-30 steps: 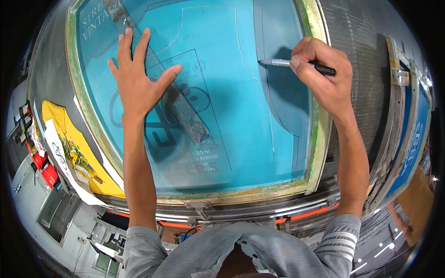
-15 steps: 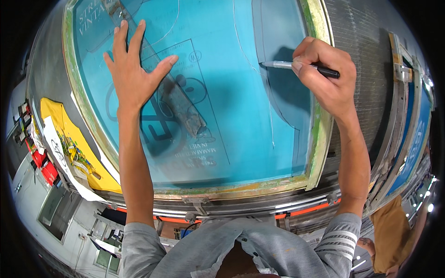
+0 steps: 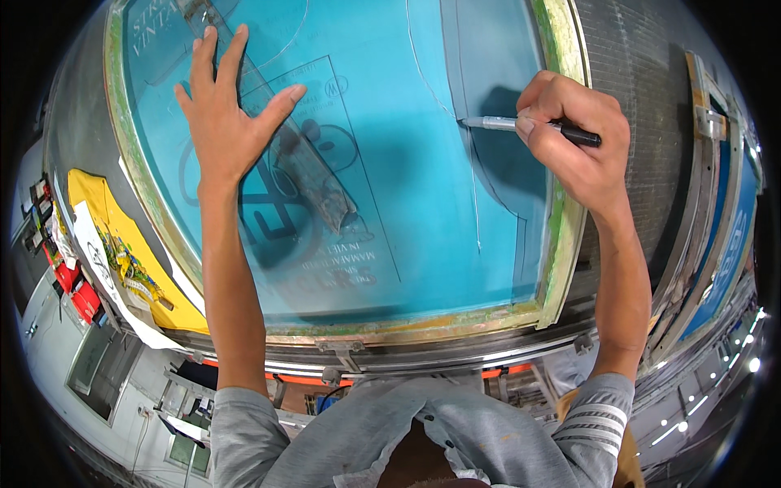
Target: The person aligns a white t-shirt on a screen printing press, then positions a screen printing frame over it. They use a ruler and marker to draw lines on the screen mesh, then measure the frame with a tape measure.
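A framed screen-printing screen (image 3: 439,320) with blue mesh lies in front of me, its wooden-looking rim stained green and yellow. My right hand (image 3: 573,134) pinches a grey marker (image 3: 492,123) with a black end, its tip touching the mesh at a drawn line on the right side. On the left, my left hand (image 3: 232,114) rests with fingers spread, over a flat metal bar (image 3: 321,187) that lies slantwise across the mesh. Dark lettering and a drawn figure (image 3: 329,146) show through or on the mesh near that bar. A pale curved line runs down just left of the marker tip.
Left of the screen lie a yellow printed cloth (image 3: 102,199) and a white sheet (image 3: 110,272). Further off are red items (image 3: 81,301). At the right, other framed screens (image 3: 720,244) stand close together. A metal rail (image 3: 407,358) runs along the near edge.
The marker tip has moved slightly down along the line, with my right hand. The left hand keeps its place on the bar. The brown-clothed person at the lower right has mostly passed behind my right arm.
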The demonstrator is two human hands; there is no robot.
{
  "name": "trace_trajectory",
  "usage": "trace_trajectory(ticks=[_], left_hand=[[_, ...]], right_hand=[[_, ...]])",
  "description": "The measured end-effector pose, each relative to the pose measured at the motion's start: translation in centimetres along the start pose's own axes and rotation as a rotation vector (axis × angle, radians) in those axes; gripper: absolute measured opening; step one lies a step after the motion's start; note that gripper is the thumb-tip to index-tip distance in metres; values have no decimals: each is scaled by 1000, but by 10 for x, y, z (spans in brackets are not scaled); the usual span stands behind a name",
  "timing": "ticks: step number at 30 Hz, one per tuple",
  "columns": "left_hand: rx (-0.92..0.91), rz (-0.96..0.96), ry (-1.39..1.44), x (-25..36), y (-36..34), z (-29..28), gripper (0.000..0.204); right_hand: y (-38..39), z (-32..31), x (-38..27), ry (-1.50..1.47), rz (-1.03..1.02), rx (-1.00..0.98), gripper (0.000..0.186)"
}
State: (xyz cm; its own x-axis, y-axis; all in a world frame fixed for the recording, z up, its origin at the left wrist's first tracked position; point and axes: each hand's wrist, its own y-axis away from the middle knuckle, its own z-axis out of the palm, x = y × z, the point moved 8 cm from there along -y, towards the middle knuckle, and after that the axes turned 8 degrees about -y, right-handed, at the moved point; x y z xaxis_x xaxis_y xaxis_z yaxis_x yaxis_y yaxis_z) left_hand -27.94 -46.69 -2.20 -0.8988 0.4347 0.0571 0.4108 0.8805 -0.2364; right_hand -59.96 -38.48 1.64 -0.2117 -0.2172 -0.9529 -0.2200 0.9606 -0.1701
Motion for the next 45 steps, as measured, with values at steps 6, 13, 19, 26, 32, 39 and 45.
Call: trace_trajectory(ticks=[6,13,19,26,32,39,45], left_hand=[[6,8,-3,0,1,1,91],[20,22,4,-1,1,1,90],[12,14,24,3,1,-1,83],[3,15,48,5,-1,-1,82],[11,29,46,4,-1,0,80],[31,52,37,1,1,2,79],[38,67,45,-2,2,2,79]], right_hand=[[7,2,-1,-12,-23,-28,5],[9,3,-3,-15,-52,-63,6],[10,4,-2,-31,-60,-86,9],[11,4,1,-47,-19,-117,12],[11,5,2,-78,-23,-165,13],[12,9,0,-112,-28,-170,14],[14,10,1,-99,-55,-233,15]])
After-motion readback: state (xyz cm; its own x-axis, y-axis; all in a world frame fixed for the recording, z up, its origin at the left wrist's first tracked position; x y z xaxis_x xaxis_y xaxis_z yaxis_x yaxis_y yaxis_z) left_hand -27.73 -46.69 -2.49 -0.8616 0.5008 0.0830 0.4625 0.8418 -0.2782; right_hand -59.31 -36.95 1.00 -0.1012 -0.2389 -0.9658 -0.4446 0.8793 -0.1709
